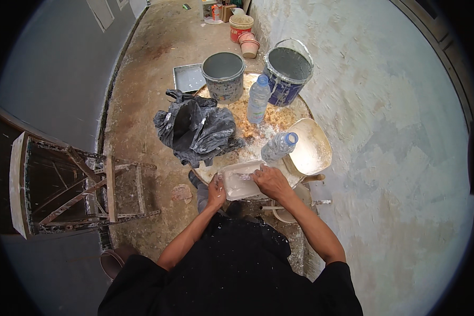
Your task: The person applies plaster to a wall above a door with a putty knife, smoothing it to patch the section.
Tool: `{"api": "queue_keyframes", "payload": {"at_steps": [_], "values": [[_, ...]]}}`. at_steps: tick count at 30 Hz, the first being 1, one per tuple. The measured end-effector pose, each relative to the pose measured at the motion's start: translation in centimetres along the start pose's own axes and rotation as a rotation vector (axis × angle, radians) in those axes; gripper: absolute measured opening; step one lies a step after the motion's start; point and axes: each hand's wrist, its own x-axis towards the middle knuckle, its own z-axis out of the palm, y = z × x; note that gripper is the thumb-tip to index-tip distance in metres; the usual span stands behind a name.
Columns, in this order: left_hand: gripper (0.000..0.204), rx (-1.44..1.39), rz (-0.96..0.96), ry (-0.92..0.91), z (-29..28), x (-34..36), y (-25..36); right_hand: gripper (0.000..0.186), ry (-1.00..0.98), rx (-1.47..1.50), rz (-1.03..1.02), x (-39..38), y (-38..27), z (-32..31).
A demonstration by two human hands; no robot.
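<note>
Close to my body, a whitish rectangular plastic tub holds a pale paste. My left hand is closed round the tub's left side. Over its right side, my right hand grips a thin, pale mixing tool that lies across the tub; its exact kind is hard to make out. Just beyond my right hand, a clear plastic bottle leans without a cap. Another clear bottle with a blue cap stands farther back. A cream basin dusted with white powder sits to the right.
A paint-stained round table bears a black plastic bag, a grey bucket and a blue bucket. A grey tray lies behind. At left is a wooden stool; a rough plastered wall runs along the right.
</note>
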Motion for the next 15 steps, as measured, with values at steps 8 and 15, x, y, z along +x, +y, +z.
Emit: {"api": "queue_keyframes", "payload": {"at_steps": [8, 15], "values": [[0.035, -0.015, -0.007, -0.02, 0.2, -0.2, 1.2, 0.013, 0.009, 0.016, -0.182, 1.2, -0.9, 2.3], [0.034, -0.027, -0.019, -0.039, 0.0, -1.2, 1.3, 0.012, -0.056, 0.012, -0.329, 0.1, -2.4, 0.9]]}}
